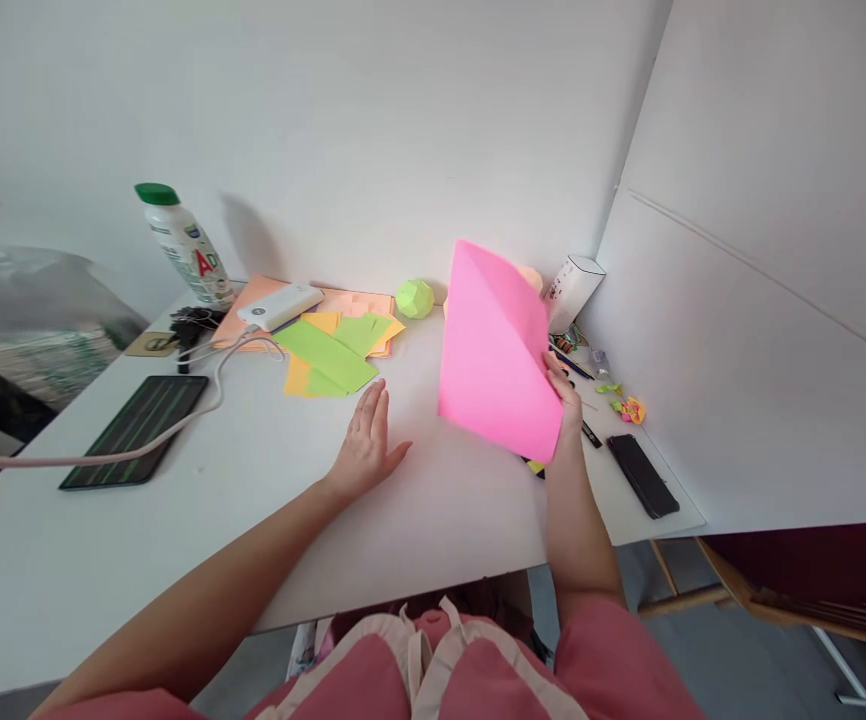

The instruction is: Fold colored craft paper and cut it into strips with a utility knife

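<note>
My right hand grips the right edge of a large pink paper sheet and holds it up off the white table, tilted toward me. My left hand lies flat on the table with fingers stretched out together, just left of the pink sheet and not touching it. A pile of green, yellow and orange paper sheets lies beyond my left hand.
A white bottle with a green cap, keys, a white power bank with cable, and a dark tablet sit at the left. A green paper ball, white cup, pens, small paper pieces and a black phone lie by the right wall.
</note>
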`<action>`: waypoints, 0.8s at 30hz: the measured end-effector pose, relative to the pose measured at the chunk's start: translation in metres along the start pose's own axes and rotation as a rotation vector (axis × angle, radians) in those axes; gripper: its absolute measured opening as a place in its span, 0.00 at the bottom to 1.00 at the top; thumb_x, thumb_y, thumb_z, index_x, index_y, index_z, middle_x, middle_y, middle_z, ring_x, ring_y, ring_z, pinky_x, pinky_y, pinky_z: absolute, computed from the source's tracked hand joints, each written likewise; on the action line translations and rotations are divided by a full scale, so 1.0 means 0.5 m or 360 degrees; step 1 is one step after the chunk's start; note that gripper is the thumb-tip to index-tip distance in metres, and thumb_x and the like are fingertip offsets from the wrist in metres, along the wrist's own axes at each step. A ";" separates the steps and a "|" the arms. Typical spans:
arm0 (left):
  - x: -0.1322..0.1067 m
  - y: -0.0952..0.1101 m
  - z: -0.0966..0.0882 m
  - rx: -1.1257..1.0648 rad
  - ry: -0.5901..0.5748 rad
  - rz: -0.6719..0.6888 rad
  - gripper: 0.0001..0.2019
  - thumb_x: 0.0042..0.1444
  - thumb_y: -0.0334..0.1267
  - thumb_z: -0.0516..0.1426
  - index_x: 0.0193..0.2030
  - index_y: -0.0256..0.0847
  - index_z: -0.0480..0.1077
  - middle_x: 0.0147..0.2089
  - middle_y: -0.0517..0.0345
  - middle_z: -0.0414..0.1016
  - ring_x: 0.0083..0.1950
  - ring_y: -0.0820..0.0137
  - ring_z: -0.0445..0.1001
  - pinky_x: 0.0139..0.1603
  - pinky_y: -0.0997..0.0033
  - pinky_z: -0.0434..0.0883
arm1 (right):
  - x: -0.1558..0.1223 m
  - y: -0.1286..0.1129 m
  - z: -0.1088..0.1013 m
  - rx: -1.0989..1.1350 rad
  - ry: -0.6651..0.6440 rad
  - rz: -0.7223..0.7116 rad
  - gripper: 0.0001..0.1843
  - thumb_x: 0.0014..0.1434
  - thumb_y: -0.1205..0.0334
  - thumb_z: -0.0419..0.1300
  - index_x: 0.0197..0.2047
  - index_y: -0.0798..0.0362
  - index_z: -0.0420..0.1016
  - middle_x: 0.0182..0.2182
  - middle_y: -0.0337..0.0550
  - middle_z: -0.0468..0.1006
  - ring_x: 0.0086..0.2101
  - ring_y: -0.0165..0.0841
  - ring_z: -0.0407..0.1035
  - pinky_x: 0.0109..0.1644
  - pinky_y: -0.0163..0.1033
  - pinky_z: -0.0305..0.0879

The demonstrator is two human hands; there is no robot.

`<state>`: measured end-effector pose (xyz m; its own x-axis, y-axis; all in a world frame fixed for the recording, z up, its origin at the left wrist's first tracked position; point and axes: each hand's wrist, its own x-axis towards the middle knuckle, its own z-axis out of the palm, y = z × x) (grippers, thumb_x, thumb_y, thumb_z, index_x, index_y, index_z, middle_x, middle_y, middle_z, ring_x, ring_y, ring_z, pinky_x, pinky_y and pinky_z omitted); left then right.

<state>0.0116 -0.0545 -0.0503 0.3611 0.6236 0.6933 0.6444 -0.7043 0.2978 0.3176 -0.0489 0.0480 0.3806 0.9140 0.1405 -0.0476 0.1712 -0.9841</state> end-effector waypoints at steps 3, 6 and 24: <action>0.003 -0.006 -0.003 0.0093 -0.0012 0.0137 0.52 0.57 0.49 0.59 0.72 0.37 0.23 0.73 0.27 0.39 0.73 0.40 0.42 0.64 0.34 0.56 | 0.009 0.050 0.002 -0.0204 -0.0128 0.0156 0.24 0.49 0.50 0.63 0.49 0.49 0.78 0.52 0.44 0.77 0.51 0.43 0.72 0.54 0.50 0.69; 0.001 -0.006 -0.010 0.0023 -0.0222 0.0284 0.57 0.52 0.58 0.61 0.72 0.36 0.26 0.72 0.28 0.42 0.73 0.39 0.40 0.66 0.33 0.52 | 0.008 0.083 0.001 -0.0274 -0.0172 0.0235 0.22 0.43 0.55 0.66 0.44 0.51 0.80 0.48 0.44 0.79 0.47 0.41 0.74 0.53 0.49 0.70; 0.001 0.026 -0.038 -0.0338 -0.0776 0.0580 0.29 0.57 0.35 0.52 0.67 0.38 0.58 0.63 0.41 0.68 0.64 0.52 0.66 0.63 0.49 0.67 | -0.010 0.115 -0.006 -0.0816 -0.0322 0.0327 0.16 0.66 0.54 0.56 0.54 0.51 0.70 0.53 0.47 0.71 0.47 0.36 0.70 0.51 0.47 0.70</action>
<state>0.0076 -0.0699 -0.0337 0.8287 0.3793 0.4116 0.2934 -0.9206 0.2576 0.3156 -0.0448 -0.0097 0.2245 0.9703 -0.0904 0.3700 -0.1707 -0.9132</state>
